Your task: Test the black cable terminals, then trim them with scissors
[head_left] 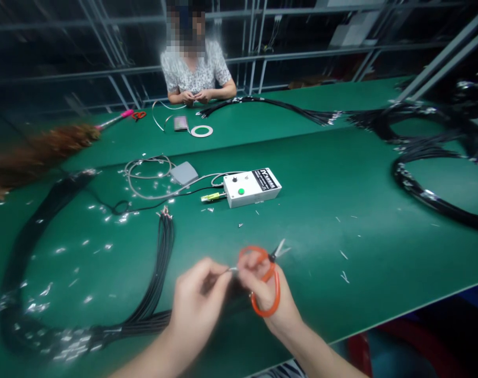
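Observation:
My left hand point(197, 296) is closed in a pinch on a thin cable, whose pale end point(233, 269) pokes out past the fingertips. Facing it, my right hand point(276, 302) has the orange-handled scissors point(277, 294) hooked around its fingers, with the parted blades aimed away to the upper right. Its thumb and fingertips meet at the cable's end; motion blur hides whether they grip it. To the left of my hands lies a bundle of black cables point(162, 262), curving around on the green table point(313, 220).
Beyond my hands sits a white box point(252, 188) with a green button, wired to a grey pedal point(184, 172). Black cable coils point(424, 194) lie at right. Bits of scrap point(344, 276) are scattered about. Across the table a person point(199, 73) works near a white ring point(201, 131).

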Motion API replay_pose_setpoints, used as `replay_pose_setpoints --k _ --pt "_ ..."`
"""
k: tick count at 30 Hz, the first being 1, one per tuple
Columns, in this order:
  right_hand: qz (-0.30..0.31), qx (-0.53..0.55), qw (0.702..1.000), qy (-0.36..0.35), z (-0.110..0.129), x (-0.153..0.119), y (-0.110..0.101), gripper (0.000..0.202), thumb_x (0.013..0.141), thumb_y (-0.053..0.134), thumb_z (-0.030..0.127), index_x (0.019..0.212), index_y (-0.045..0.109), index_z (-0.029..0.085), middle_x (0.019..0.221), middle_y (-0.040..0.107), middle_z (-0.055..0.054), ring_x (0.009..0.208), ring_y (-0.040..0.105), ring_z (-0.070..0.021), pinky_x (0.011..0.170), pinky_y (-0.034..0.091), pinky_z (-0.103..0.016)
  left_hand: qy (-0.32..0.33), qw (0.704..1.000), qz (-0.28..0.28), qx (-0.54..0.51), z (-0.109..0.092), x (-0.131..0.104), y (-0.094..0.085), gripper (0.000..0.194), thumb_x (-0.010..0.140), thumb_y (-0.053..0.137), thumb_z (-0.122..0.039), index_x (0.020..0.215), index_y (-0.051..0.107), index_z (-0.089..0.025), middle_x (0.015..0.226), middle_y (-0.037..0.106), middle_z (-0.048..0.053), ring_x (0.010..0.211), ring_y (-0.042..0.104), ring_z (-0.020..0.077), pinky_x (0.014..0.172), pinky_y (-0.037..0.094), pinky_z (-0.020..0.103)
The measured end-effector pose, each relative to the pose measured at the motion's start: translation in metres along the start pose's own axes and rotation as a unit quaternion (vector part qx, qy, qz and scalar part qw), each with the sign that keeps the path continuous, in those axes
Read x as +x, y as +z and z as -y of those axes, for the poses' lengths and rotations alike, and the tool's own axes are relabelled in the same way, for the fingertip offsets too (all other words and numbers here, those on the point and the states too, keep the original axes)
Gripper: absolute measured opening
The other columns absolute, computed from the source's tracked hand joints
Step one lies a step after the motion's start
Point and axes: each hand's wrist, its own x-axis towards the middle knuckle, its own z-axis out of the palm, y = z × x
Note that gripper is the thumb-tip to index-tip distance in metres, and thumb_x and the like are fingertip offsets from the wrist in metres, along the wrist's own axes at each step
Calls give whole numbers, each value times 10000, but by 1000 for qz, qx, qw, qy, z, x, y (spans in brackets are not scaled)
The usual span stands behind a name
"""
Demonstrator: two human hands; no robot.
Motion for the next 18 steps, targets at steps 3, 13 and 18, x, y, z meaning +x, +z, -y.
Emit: replay_pose_setpoints --k 3,13,18 --pt "-16 -15 1000 21 -2 -1 -5 249 738 788 255 781 548 204 789 602 20 695 530 -114 655 414 -244 -38 999 5 -22 -2 2 0 153 865 607 -243 735 602 -161 644 599 -6 567 553 112 545 441 204" --pt "18 86 993 84 7 8 5 303 713 815 294 780 533 206 703 554 43 613 482 -85 595 368 -218 -132 981 89 -111 -6 3 -3 240 887 591 -328 735 599 -142 595 539 -16 490 464 71 475 359 179" --pt "-5 84 987 140 -10 6 0 303 710 819 328 784 556 195 721 551 34 660 515 -96 604 377 -213 -228 938 115 -236 -4 9 -7 346 844 629 -463 791 587 -123 525 528 -37 342 345 24 352 219 152"
